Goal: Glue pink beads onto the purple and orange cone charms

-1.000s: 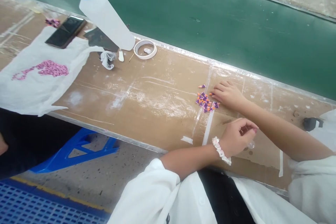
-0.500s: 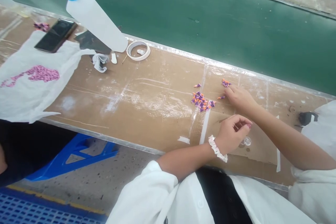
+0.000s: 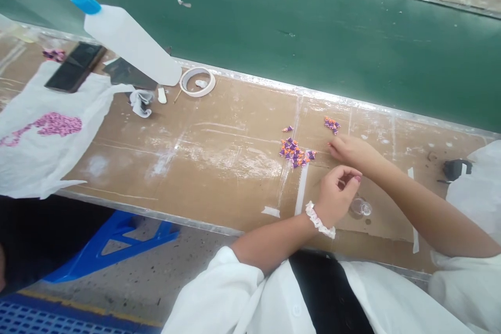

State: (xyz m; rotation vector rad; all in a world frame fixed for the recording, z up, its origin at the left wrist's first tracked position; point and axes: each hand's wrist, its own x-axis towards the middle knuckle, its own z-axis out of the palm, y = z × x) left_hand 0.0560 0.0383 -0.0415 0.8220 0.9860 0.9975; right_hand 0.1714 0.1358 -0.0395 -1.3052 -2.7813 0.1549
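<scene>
Small purple-and-orange pieces (image 3: 291,152) lie in a loose pile on the brown-covered table, with a single piece (image 3: 287,129) just above it. A smaller group of the same pieces (image 3: 332,124) sits to the right. Just below that group is my right hand (image 3: 350,150), its fingers pressed together at the tabletop; whatever they pinch is hidden. Nearer my body, my left hand (image 3: 338,190) is curled with thumb and forefinger together, above a small clear round item (image 3: 364,207). I cannot make out anything in its fingers.
On the left lie a white sheet with pink bits (image 3: 58,124), a phone (image 3: 75,67), a white bottle with blue nozzle (image 3: 133,44) and a tape roll (image 3: 198,82). A green surface (image 3: 313,36) runs behind the table. A dark object (image 3: 456,168) sits right.
The loose piece beside my right fingertips no longer shows, and those fingers have shifted slightly left and toward me. My left hand keeps its curled pose. The whole view has shifted slightly.
</scene>
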